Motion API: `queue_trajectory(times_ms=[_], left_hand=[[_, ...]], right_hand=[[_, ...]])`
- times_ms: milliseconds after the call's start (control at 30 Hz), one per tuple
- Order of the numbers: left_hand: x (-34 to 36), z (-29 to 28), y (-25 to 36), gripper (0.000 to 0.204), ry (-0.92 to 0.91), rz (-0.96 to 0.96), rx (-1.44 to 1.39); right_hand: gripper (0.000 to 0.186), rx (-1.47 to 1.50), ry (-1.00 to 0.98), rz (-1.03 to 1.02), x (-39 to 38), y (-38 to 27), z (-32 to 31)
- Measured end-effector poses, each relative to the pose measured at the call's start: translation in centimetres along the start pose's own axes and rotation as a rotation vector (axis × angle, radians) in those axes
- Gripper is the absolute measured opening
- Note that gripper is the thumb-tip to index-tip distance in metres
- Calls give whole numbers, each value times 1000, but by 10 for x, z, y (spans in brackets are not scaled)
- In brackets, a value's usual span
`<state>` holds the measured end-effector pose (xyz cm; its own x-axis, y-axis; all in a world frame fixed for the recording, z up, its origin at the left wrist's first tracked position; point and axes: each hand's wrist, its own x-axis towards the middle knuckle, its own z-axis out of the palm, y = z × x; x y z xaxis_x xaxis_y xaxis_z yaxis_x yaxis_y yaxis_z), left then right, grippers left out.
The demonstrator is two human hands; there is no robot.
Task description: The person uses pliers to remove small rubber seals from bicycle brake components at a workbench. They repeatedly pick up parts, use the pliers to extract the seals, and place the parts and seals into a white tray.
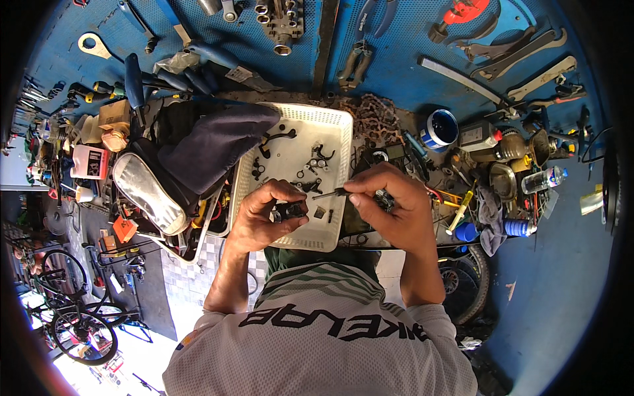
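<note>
Over the white plastic basket (345, 142), my left hand (259, 216) is closed round a small black mechanical part (290, 210), gripped between thumb and fingers. Opposite it, my right hand (394, 203) pinches a thin rod with a thicker black end (328, 194), its tip pointing toward the left hand. The rod and the black part are apart. Another dark piece (383, 198) shows behind the right thumb, partly hidden by the fingers. Loose black bike parts (321, 156) lie in the basket below, with a small square piece (319, 212) near its front.
A dark cloth (218, 142) and a shiny padded item (149, 191) crowd the left side. Right of the basket are a chain heap (371, 119), a blue tub (440, 129), bottles and a yellow-handled tool (460, 212). Tools hang on the blue pegboard (403, 39) behind.
</note>
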<state>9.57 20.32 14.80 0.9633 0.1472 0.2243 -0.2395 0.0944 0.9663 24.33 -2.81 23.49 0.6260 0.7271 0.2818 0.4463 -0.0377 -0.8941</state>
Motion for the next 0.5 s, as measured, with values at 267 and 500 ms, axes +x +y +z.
queue_trajectory(times_ms=[267, 500], left_hand=[[1, 4, -1, 48, -46, 59, -157], [1, 4, -1, 47, -43, 44, -119]], right_hand=[[21, -36, -41, -164, 6, -16, 5], [22, -82, -27, -193, 6, -20, 5]])
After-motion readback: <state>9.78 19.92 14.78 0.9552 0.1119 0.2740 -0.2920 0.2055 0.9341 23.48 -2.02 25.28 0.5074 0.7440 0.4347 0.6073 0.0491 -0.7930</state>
